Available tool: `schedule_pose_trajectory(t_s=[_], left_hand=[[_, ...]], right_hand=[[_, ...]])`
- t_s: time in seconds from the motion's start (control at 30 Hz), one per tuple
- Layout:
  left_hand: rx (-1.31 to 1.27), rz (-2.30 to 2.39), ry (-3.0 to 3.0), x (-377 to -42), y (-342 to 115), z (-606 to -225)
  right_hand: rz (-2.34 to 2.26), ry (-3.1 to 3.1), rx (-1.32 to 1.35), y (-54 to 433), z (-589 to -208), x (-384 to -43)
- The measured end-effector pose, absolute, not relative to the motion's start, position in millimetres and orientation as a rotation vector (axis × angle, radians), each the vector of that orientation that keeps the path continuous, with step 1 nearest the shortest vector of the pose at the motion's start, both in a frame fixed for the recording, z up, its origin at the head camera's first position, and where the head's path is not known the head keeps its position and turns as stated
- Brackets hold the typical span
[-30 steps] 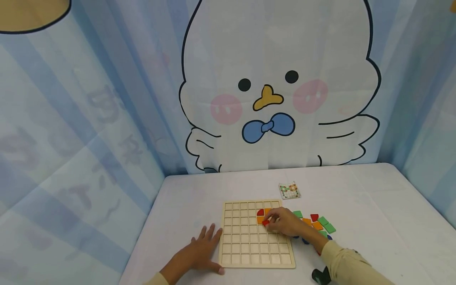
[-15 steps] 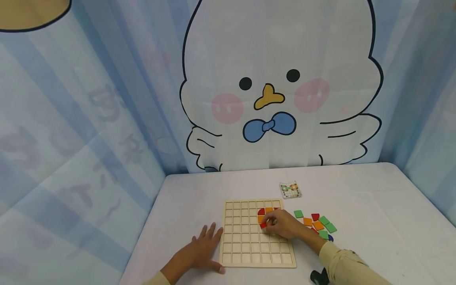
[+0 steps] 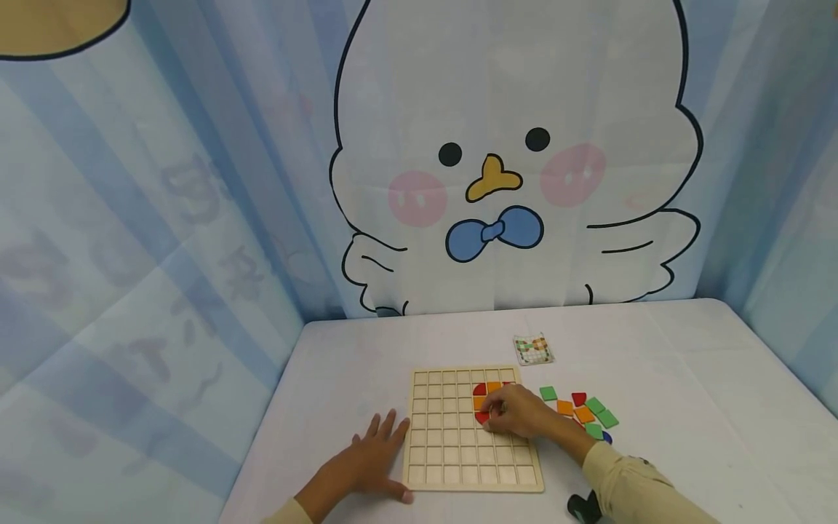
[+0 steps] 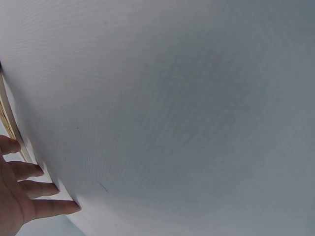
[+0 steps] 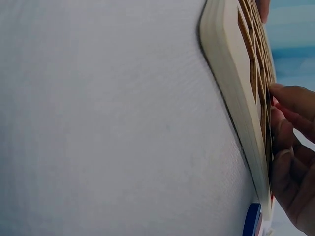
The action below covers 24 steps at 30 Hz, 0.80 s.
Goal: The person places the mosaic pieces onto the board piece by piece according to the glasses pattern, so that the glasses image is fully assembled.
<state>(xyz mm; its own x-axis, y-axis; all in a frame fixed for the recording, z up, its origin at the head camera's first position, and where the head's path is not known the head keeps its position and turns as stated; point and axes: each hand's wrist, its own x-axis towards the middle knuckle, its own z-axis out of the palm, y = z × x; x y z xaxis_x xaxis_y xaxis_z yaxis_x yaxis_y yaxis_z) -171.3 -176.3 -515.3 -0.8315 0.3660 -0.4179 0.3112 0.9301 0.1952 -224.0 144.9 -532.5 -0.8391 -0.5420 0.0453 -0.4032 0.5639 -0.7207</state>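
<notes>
A pale wooden grid board [image 3: 443,455] lies on the white table. My right hand [image 3: 517,411] is over its upper right part, thumb and fingertips pinching the edge of a red rounded tile [image 3: 481,418]. This tile lies at the cell just below an orange square tile [image 3: 479,403]. Above that sit a red rounded tile [image 3: 479,389] and another orange tile [image 3: 494,386]; the hand hides part of this cluster. In the right wrist view, curled fingers [image 5: 283,135] meet the board's top. My left hand [image 3: 372,462] is spread flat on the table, fingertips at the board's left edge.
Loose green, orange, red and blue tiles lie right of the board, such as a green tile [image 3: 548,393] and an orange tile [image 3: 565,408]. A small printed pattern card [image 3: 533,349] lies behind the board. A dark object [image 3: 585,507] is by the right sleeve.
The right hand has shifted slightly left and toward me, bringing the red tile down into line with the cell below the orange one. My left hand stays in place.
</notes>
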Motion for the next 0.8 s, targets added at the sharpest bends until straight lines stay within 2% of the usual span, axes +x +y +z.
schedule_pose_trajectory(t_s=[0.6, 0.8], left_hand=[[0.495, 0.169, 2.621, -172.1, -177.4, -516.3], [0.483, 0.163, 2.624, -171.9, -176.6, -515.5]], right_hand=[[-1.011, 2.704, -0.723, 140.5, -524.9, -220.4], [-1.064, 2.636, -0.84, 147.2, -527.7, -223.5]])
